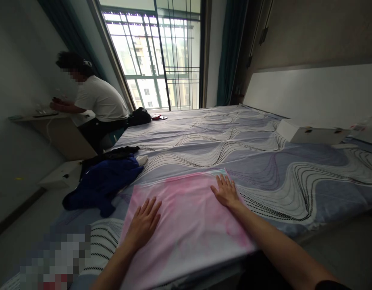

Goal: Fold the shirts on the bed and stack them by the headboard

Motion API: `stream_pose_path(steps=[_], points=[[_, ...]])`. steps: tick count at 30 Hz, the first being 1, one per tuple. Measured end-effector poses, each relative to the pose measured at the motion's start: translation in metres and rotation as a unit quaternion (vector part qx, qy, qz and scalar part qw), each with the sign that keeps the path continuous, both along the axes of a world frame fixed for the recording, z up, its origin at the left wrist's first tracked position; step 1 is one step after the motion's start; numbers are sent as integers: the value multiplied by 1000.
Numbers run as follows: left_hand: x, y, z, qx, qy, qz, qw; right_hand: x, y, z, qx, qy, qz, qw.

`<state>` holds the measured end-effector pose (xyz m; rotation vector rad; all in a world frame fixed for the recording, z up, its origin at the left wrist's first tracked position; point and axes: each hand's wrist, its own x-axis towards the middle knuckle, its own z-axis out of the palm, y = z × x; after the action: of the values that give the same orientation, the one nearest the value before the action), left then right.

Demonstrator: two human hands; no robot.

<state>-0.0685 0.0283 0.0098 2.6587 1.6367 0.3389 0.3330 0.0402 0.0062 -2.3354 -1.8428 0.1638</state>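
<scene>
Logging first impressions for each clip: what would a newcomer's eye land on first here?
First, the pink cloth spread flat at the near edge of the bed, with the left hand and right hand pressed open on it. Next, a dark blue garment crumpled to the left, and beyond it a person in a white shirt at a desk beside the bright window.

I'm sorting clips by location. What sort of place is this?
Most likely a bedroom in a flat: a wide bed with a headboard, a tall barred window with curtains, and both hands, left hand and right hand, flat on a pink cloth.
</scene>
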Motion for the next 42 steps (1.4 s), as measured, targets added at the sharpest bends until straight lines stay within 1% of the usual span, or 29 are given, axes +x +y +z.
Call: stream_pose_path(steps=[3, 6, 9, 11, 13, 15, 17, 20, 23, 26, 30, 33, 35, 39, 42], points=[[-35, -36, -5, -5, 24, 45, 999, 3, -17, -1, -6, -12, 5, 1000], [-70, -72, -10, 22, 42, 49, 998, 14, -52, -11, 6, -32, 39, 999], [-97, -109, -13, 72, 47, 8, 996, 38, -101, -26, 38, -38, 75, 996], [-109, -131, -10, 101, 48, -34, 993, 61, -134, -32, 71, -20, 93, 993], [-117, -149, -4, 123, 54, -72, 988, 83, -163, -30, 89, 14, 141, 986], [-122, -161, 5, 144, 56, -91, 984, 100, -187, -22, 76, 46, 210, 974], [-124, -166, 11, 157, 45, -99, 982, 108, -204, -10, 46, 61, 260, 963], [-125, -168, 13, 148, -1, -104, 984, 105, -215, 2, 16, 67, 280, 958], [-127, -168, 11, 122, -60, -92, 986, 101, -215, 1, 27, 81, 273, 958], [-126, -170, 11, 121, -100, -81, 984, 106, -213, -8, 50, 103, 272, 955], [-119, -172, 15, 144, -89, -83, 982, 117, -210, -17, 79, 127, 254, 955], [-115, -173, 21, 150, -84, -81, 982, 119, -211, -14, 89, 145, 249, 953], [-116, -177, 26, 151, -90, -84, 981, 118, -215, -10, 83, 157, 249, 952], [-127, -189, 36, 146, -81, -137, 976, 120, -233, -8, 55, 160, 256, 952], [-131, -194, 36, 129, -20, -153, 980, 123, -244, -11, 51, 145, 256, 954]])
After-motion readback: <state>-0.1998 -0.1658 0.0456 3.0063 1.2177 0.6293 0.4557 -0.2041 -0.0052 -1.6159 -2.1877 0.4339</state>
